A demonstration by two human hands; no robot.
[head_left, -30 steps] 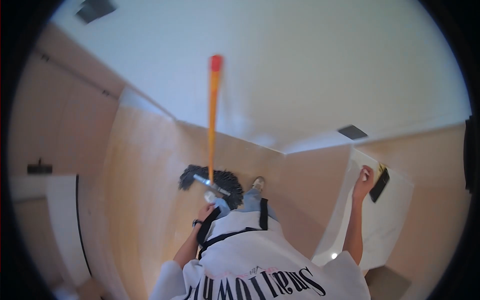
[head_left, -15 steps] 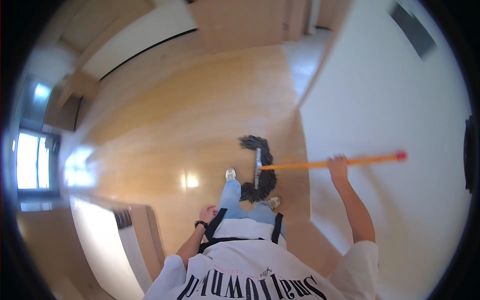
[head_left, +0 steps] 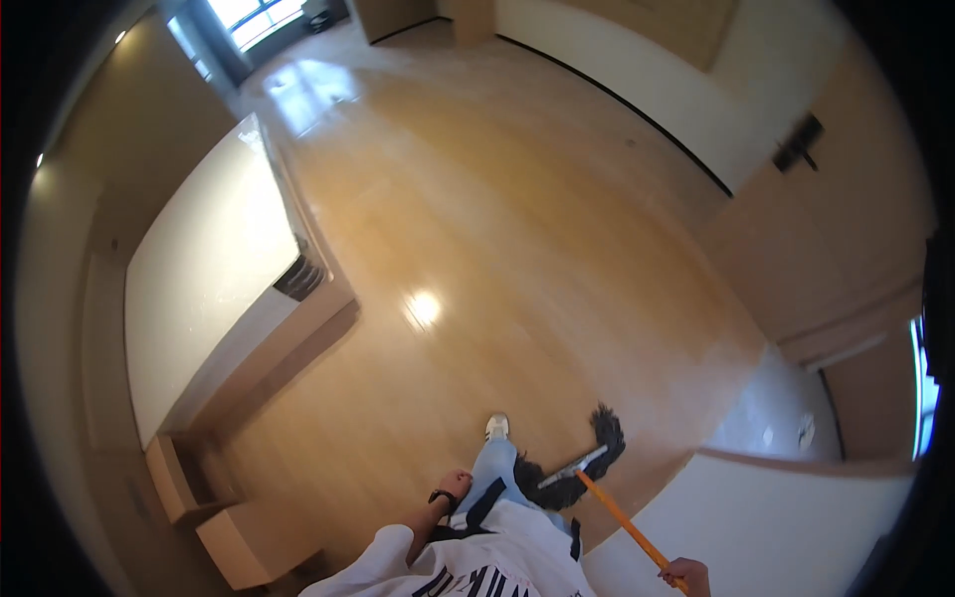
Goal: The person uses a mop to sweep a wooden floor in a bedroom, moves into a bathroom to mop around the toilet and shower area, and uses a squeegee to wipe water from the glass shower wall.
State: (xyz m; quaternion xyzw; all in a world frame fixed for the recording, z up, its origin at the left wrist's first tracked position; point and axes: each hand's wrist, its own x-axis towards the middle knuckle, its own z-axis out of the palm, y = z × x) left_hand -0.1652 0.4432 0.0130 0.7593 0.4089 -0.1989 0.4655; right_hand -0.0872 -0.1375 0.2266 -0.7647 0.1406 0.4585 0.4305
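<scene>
My right hand (head_left: 685,573) is wrapped round the orange handle of a mop (head_left: 627,524) at the lower right. The handle slants down to a metal clamp (head_left: 572,468) with dark grey strands (head_left: 607,430) spread on the floor, just right of my feet. My left hand (head_left: 456,485), with a dark band on its wrist, hangs beside my left thigh. Its fingers are curled in and nothing shows in them. One light shoe (head_left: 496,427) stands on the wood-look floor to the left of the strands; the other foot is hidden.
A bed with a pale mattress (head_left: 209,289) on a wooden base fills the left. Nearer stands a wooden bedside box (head_left: 254,542). A white wall panel (head_left: 736,512) rises at lower right. On the right is a wooden door (head_left: 846,209) with a black handle, beside a grey floor area (head_left: 771,413).
My view has turned left, bringing the bed and window into fuller sight. The mop stays in my right hand, its handle now pointing toward the lower right.
</scene>
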